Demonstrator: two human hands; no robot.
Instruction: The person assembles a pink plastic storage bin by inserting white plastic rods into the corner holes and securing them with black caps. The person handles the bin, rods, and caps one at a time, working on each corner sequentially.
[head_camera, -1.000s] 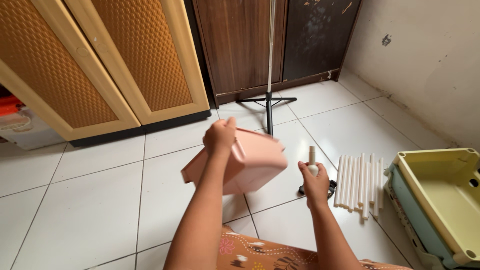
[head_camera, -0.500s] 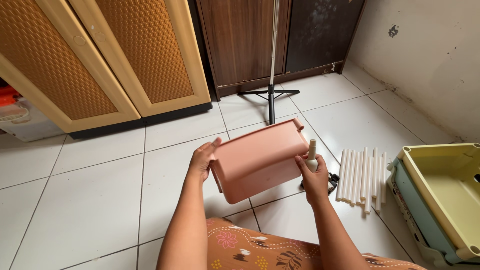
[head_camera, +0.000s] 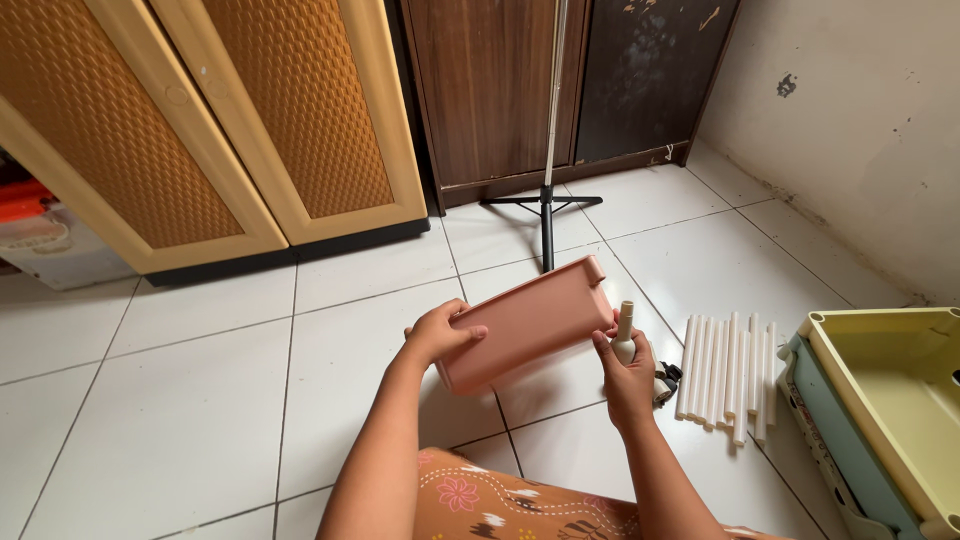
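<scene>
1. My left hand (head_camera: 440, 335) clamps the pink plastic bin (head_camera: 525, 325), tilted above the tiled floor (head_camera: 200, 400).
2. My right hand (head_camera: 628, 368) grips a cream connector peg (head_camera: 625, 325) beside the bin's corner.
3. I'd steady the bin and line the peg up squarely.

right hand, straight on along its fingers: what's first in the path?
Probably the pink tray: the right hand, holding a cream peg, already sits at the tray's right end. Past that, bare floor tile, though depth is uncertain.
</scene>
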